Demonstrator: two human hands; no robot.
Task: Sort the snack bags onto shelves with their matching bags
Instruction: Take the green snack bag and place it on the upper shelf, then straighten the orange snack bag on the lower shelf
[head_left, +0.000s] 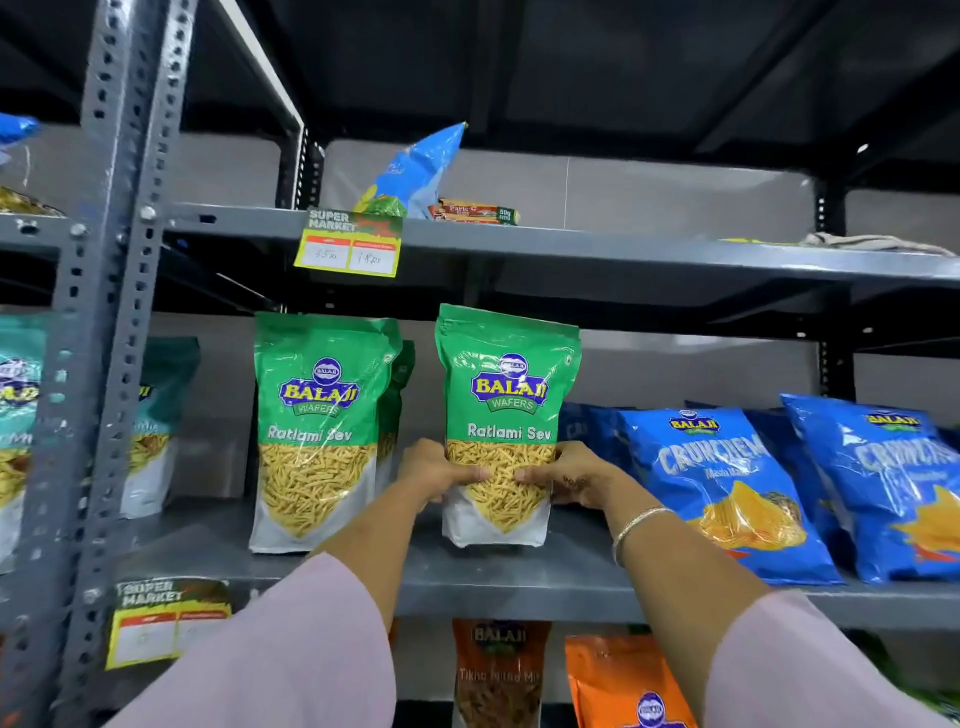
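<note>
Both hands grip a green bag (506, 415) printed "BALAJI WAFERS" and "Ratlami Sev", standing upright on the middle shelf (519, 577) of a grey metal rack, near the shelf's front edge. The left hand (441, 473) clasps the bag's left side and the right hand (569, 475) its right side, fingers curled around the lower half over the clear window that shows yellow sev, thumbs lying across the front. A thin bangle (636, 525) circles the right wrist, and both arms wear pale pink sleeves (291, 660).

Just beside it toward the shelf's left end stands a matching Ratlami Sev bag (317, 431), also upright, with another green bag (397, 395) partly hidden behind it. Further left, past the rack's perforated upright (119, 291), are teal Balaji bags (161, 421) whose lower wording is too blurred to read. Toward the shelf's right end lean blue bags (722, 488) marked "BALAJI" and "CRUNCHEM", with more blue bags (893, 483) beyond them.

On the front edge of the upper shelf (623, 249) hangs a yellow price tag (349, 243) headed "SUPER MARKET", with handwritten figures I cannot make out. Above it sit a tilted blue bag (415, 171) and a flat "Parle-G" packet (475, 212). A second "SUPER MARKET" tag (166, 618) hangs on the middle shelf's front edge at left. Below are a brown Balaji bag (498, 670) reading something like "Tikha Mitha Mix" and an orange bag (623, 680).
</note>
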